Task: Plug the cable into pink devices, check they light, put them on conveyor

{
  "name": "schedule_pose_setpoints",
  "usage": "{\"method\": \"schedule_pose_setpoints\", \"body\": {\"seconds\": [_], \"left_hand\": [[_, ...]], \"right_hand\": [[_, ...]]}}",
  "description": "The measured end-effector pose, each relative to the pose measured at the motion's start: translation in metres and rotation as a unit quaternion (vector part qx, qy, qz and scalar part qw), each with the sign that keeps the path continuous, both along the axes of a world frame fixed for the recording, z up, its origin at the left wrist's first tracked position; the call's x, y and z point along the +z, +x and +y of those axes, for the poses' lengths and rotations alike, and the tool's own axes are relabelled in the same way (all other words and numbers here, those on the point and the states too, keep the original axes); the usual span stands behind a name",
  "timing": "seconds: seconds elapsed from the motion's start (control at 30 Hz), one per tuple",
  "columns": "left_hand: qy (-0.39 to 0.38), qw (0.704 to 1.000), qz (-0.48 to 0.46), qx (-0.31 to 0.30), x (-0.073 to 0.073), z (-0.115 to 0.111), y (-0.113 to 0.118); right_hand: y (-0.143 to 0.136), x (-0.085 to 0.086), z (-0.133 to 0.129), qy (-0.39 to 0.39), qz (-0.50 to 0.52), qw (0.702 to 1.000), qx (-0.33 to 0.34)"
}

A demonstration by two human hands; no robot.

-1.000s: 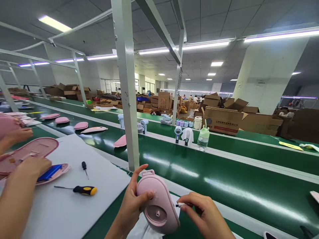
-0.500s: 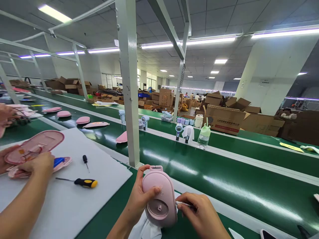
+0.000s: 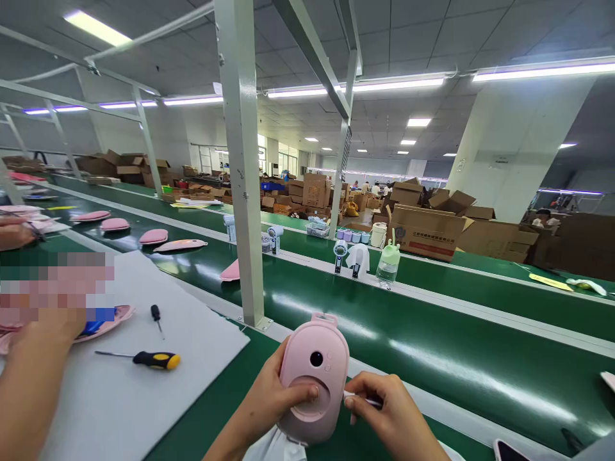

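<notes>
A pink handheld device (image 3: pixel 300 352), rounded with a loop at its top, stands nearly upright in my left hand (image 3: pixel 271 394). The thumb presses on the round recess in its lower front. Above that recess a small black round spot and two small ring marks show. My right hand (image 3: pixel 387 406) pinches a thin white cable plug (image 3: pixel 350 396) against the device's right side; whether it is seated in a socket I cannot tell. Below the device lies a crumpled white cloth or bag (image 3: pixel 273 445), partly covered by my left wrist.
At left a co-worker's arm (image 3: pixel 43 378) reaches over a white sheet (image 3: pixel 192 378), which bears a yellow-black screwdriver (image 3: pixel 156 360) and a small black screwdriver (image 3: pixel 155 314). Pink shells (image 3: pixel 154 237) lie along the green belt (image 3: pixel 408 320). A metal post (image 3: pixel 243 192) rises ahead; a phone (image 3: pixel 509 451) lies lower right.
The device has turned to face me more, and its black spot now shows. My left thumb has slid down onto the recess. My right hand keeps the plug at the same side.
</notes>
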State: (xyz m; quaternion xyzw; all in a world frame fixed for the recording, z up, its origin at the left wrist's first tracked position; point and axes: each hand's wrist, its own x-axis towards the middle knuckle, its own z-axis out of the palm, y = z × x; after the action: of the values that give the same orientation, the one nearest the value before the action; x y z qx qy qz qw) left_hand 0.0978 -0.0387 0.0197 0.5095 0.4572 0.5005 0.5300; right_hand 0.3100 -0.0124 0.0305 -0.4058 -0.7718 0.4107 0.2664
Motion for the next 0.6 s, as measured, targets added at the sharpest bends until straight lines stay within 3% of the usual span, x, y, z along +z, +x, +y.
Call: {"method": "schedule_pose_setpoints", "body": {"seconds": [0.6], "left_hand": [[0.014, 1.000, -0.020, -0.003, 0.012, -0.006, 0.001]], "right_hand": [[-0.004, -0.017, 0.005, -0.012, 0.007, 1.000, 0.011]]}}
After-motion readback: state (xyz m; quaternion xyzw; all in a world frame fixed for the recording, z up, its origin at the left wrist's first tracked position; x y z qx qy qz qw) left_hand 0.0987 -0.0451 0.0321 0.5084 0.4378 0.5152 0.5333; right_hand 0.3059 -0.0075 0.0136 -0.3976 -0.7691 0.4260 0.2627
